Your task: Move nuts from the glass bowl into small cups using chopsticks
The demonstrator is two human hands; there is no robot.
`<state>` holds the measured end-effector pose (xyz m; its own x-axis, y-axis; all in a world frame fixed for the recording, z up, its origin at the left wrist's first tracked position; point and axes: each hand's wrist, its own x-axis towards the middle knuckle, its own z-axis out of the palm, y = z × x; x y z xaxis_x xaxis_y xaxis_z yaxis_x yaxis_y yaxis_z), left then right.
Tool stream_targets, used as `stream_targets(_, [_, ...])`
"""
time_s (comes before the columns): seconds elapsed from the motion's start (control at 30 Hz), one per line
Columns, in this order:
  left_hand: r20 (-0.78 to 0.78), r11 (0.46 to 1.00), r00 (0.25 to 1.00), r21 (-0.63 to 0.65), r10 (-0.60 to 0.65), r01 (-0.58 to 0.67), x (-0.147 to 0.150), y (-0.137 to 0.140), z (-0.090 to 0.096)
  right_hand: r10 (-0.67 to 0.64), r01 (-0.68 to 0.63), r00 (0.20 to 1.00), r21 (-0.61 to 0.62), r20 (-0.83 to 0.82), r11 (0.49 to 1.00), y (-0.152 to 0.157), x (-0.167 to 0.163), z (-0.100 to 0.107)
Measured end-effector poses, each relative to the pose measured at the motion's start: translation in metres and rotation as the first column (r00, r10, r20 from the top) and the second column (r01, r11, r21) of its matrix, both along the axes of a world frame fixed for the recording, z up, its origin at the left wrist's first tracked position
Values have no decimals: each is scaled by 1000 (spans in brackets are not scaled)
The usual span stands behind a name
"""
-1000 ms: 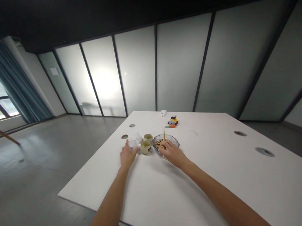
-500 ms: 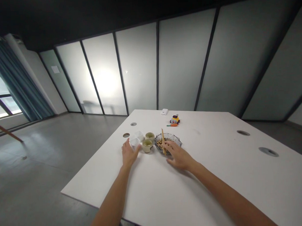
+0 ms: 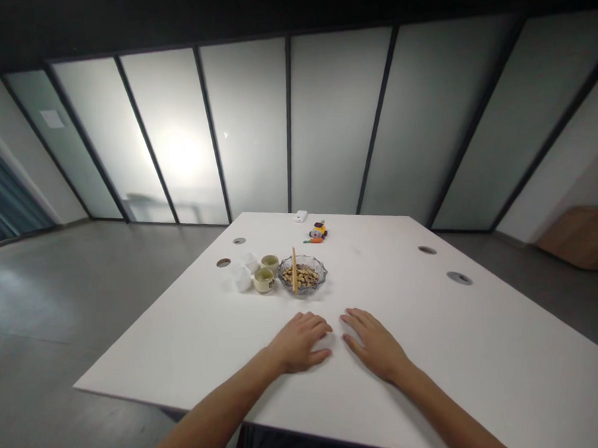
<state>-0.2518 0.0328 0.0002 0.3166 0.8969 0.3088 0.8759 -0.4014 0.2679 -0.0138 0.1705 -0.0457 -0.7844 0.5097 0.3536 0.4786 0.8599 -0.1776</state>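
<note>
My left hand [image 3: 302,341] rests on the white table [image 3: 195,341] near its front, fingers out and holding nothing. Just to its right lies my right hand [image 3: 374,343], also open, fingers apart. Beyond both hands stands a clear glass bowl [image 3: 325,276] with nuts or beans [image 3: 305,276] in it. Chopsticks [image 3: 294,270] lean across the bowl's left part. Two small greenish ceramic cups [image 3: 264,280] sit left of the bowl, one behind the other. Beside them are two white plastic cups [image 3: 242,279].
Farther back are a yellow toy car [image 3: 318,230], an orange toy carrot [image 3: 316,240] and a small white box-like device [image 3: 301,216]. Round cable holes, including a grommet [image 3: 459,278], are set in the table. Frosted glass panels [image 3: 334,123] stand behind it.
My left hand has left the white plastic cup and my right hand the chopsticks. Both have drawn back toward the table's front. The camera view has turned right.
</note>
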Motion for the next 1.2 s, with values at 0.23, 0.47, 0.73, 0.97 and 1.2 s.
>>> stream_targets(0.23, [-13, 986, 989, -74, 149, -149, 0, 4, 0, -18, 18, 1000, -34, -4, 999, -5, -6, 9])
stream_targets(0.47, [10, 983, 984, -55, 178, -178, -2, 7, 1, -51, 50, 999, -73, -9, 996, -8, -12, 16])
stream_targets(0.73, [7, 980, 980, -43, 196, -196, -3, 10, -2, -54, 55, 998, -67, 9, 996, -6, -13, 21])
stream_targets(0.97, [49, 977, 976, -35, 212, -210, -5, 14, -7, -55, 54, 998, -86, -17, 995, -3, -14, 19])
stream_targets(1.2, [88, 975, 972, -58, 218, -213, -6, 14, -3, -50, 43, 998, -127, -48, 991, -1, -12, 22])
